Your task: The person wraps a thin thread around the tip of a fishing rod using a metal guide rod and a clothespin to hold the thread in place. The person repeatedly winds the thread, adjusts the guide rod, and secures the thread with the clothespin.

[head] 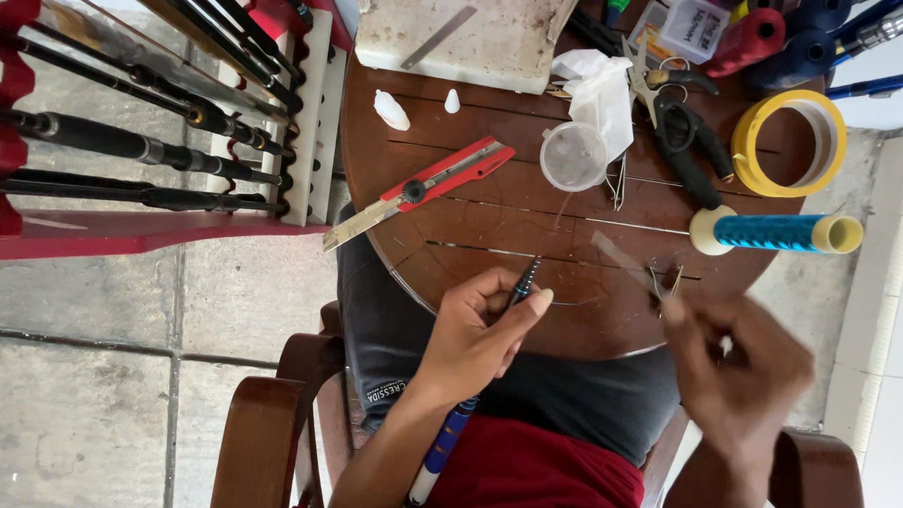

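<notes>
while the left hand (479, 335) grips a thin rod (521, 284) at lower centre, the blurred right hand (738, 369), grasp unclear, could snag the loose line.

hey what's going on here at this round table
A seated person is working on a thin dark rod, gripped in the left hand over the edge of the round wooden table. The right hand is blurred; it seems to pinch a small metal piece. A red utility knife, scissors and yellow tape lie nearby.
</notes>
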